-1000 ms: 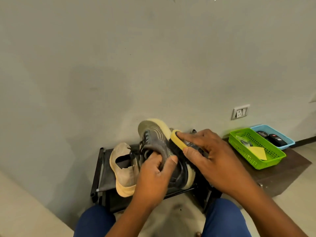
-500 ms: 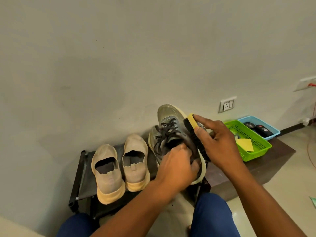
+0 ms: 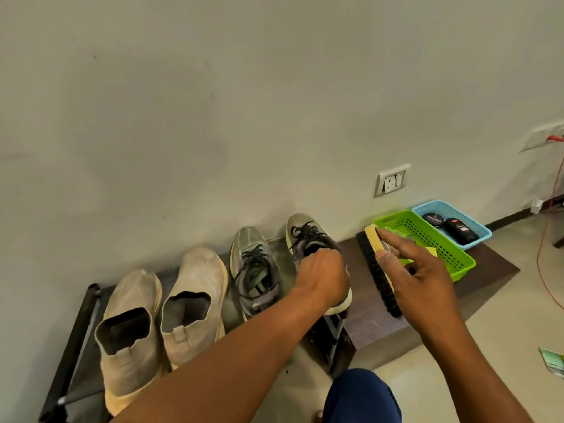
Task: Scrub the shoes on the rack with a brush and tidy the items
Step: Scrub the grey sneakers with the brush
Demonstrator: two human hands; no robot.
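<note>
A low dark shoe rack [image 3: 84, 319] against the wall carries two beige slip-on shoes [image 3: 131, 331] [image 3: 195, 303] and two grey laced sneakers. The left sneaker [image 3: 254, 270] lies flat on the rack. My left hand [image 3: 323, 277] grips the right sneaker [image 3: 308, 236] at its collar, with the shoe sitting at the rack's right end. My right hand [image 3: 418, 276] holds a shoe brush [image 3: 377, 270] with a yellow back and black bristles, just right of that sneaker and apart from it, above the brown board.
A brown board [image 3: 488, 270] right of the rack holds a green basket [image 3: 442, 251] with a yellow cloth and a blue basket [image 3: 476, 221] with polish tins. A wall socket [image 3: 392, 180] is above. A red cable [image 3: 546, 239] trails on the floor at right.
My left hand lowered the grey sneaker from a raised, tilted pose onto the rack beside its pair. My right hand drew the brush off the shoe to the right.
</note>
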